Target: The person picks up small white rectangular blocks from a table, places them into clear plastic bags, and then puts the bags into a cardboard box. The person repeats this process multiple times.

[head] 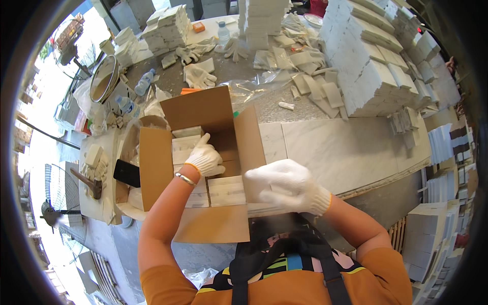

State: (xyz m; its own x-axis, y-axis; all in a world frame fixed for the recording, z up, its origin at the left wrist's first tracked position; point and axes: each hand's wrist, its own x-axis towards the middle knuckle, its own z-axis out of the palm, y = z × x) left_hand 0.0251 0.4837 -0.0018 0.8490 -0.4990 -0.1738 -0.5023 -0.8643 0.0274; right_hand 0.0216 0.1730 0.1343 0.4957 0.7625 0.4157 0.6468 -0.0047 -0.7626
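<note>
An upright cardboard box stands before me with its flaps spread. Pale stone tiles fill its left side and near right corner; brown cardboard shows in the far right part. My left hand, in a white knit glove with an orange cuff, reaches into the box over the left tiles. Its index finger points away from me, and no held item shows, though the palm side is hidden. My right hand, gloved likewise and motion-blurred, is above the right flap. Its thumb is apart from the fingers, with nothing visible between.
A hammer and a black phone lie left of the box. Tall tile stacks rise at right behind a marble slab. Loose gloves, water bottles and tile pieces litter the far table.
</note>
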